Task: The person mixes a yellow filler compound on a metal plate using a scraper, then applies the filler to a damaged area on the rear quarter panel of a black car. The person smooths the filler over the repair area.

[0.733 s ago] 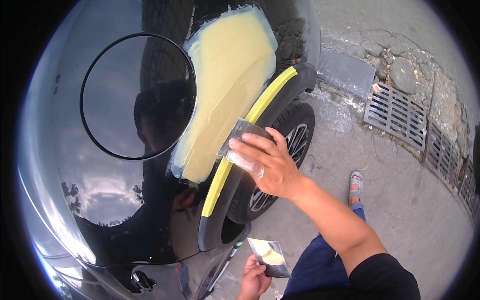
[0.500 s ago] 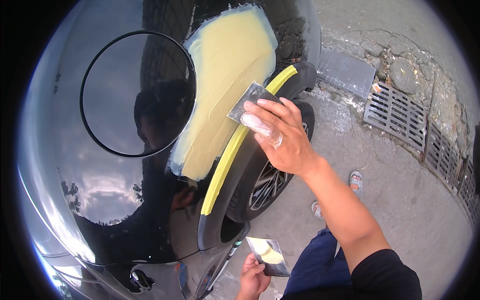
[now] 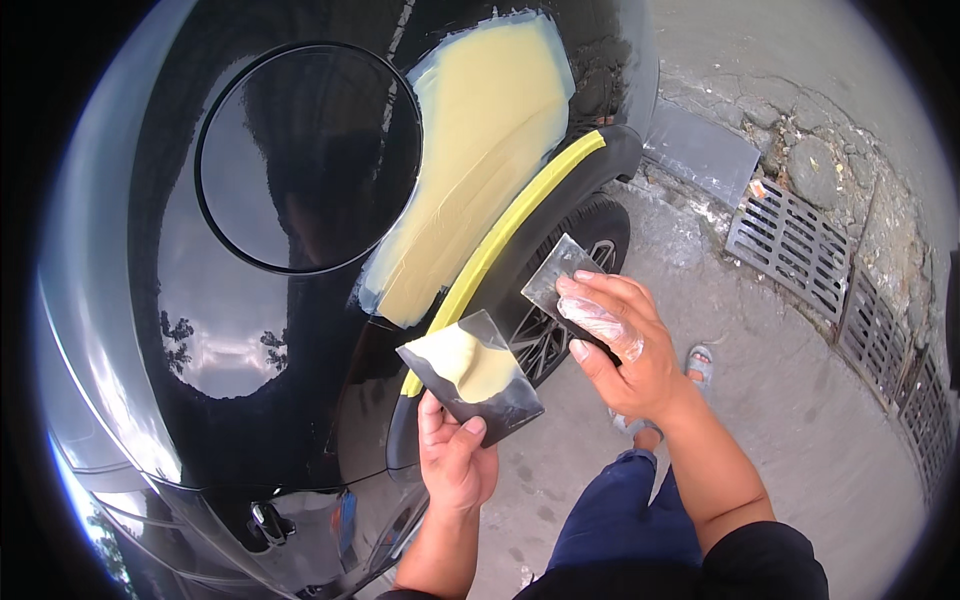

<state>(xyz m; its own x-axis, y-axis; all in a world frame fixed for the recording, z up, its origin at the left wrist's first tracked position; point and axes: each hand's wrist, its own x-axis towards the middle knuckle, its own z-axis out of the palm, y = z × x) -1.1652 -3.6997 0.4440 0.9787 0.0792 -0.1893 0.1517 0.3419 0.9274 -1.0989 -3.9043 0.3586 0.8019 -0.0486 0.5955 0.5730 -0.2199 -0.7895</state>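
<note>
My left hand (image 3: 457,462) grips a flat dark spreader plate (image 3: 518,402) by its near edge, thumb on top. A mound of pale yellow body filler (image 3: 486,374) lies on the plate. My right hand (image 3: 640,350) holds a dark rectangular filler spreader (image 3: 549,272) over the wheel, to the right of the plate and apart from it. Clear film or tape wraps one finger of that hand. Beyond both hands, a broad patch of yellow filler (image 3: 490,110) covers the black car panel (image 3: 310,400), streaked along its lower part. Yellow masking tape (image 3: 480,255) runs along the wheel arch.
The round fuel flap (image 3: 310,160) is left of the filler patch. Below the arch trim (image 3: 625,150) sits the wheel (image 3: 605,225). A door handle (image 3: 270,522) shows at lower left. Drain grates (image 3: 790,245) and a grey ramp plate (image 3: 700,150) lie on the ground at right.
My right hand has drawn its spreader off the panel, down and right. My left hand has risen with the loaded plate, toward the tape's lower end. The view has shifted slightly.
</note>
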